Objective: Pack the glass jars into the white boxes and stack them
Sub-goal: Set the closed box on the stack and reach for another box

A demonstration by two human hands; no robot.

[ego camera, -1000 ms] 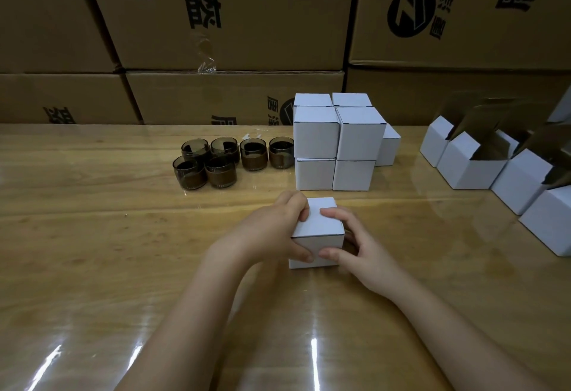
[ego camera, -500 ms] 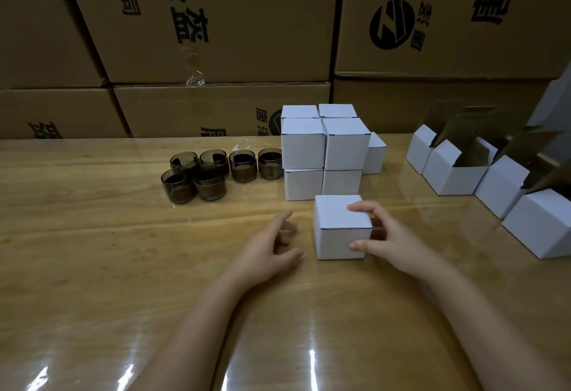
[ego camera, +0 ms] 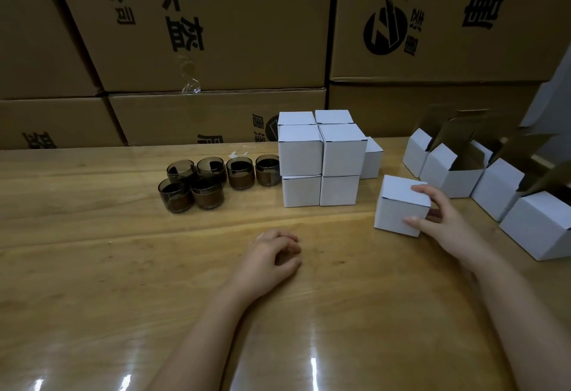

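One closed white cardboard box (ego camera: 398, 205) is held in the right hand (ego camera: 445, 223). The fingers (ego camera: 428, 192) curl over its top right edge and the thumb presses its near right face. Whether its base is clear of the glossy wooden desk (ego camera: 123, 267) cannot be told.

The block of closed white boxes (ego camera: 321, 158), two wide and two high, lies to the left of the held box and toward the far edge. A single white box (ego camera: 372, 158) stands at desk level against the block's right rear. The held box is near the block's front right corner but not touching it. It is roughly cubic, so no long axis governs placing.

Judgement: stacking is in hand, and the right hand is both nearer and loaded. The likely slot is in front of that single box.

The left hand (ego camera: 272, 259) rests on the desk toward the near edge, loosely curled and holding nothing. Six brown glass jars (ego camera: 213, 180) stand unpacked left of the block. Open white boxes (ego camera: 457, 174) wait near the right edge.
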